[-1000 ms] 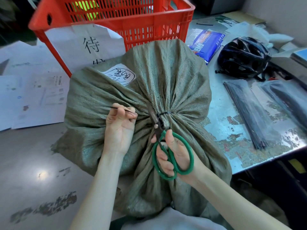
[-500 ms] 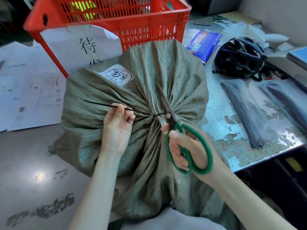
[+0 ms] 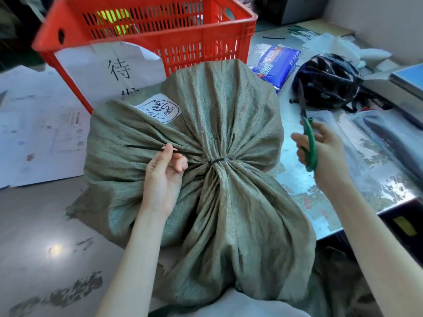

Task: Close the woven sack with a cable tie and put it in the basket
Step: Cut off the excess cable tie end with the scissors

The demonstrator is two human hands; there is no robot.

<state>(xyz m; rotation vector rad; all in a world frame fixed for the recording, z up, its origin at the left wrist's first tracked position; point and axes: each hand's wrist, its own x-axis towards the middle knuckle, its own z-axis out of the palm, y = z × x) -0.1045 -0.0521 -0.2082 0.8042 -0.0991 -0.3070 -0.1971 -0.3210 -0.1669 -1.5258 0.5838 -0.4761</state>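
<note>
- Woven sack (image 3: 229, 124) is lying on the tabletop (image 3: 34, 225), touching the red basket (image 3: 206, 42), its neck cinched by a black cable tie (image 3: 218, 160).
- Left hand (image 3: 163, 177) fingers are pinching the cut-off tie tail (image 3: 142, 147).
- Right hand (image 3: 325, 149) is gripping green scissors (image 3: 309, 138), blades closed, beside the sack.

Olive-green woven sack (image 3: 229, 110), black cable tie (image 3: 218, 161), red slotted basket (image 3: 183, 30), green-handled scissors (image 3: 310, 143).
</note>
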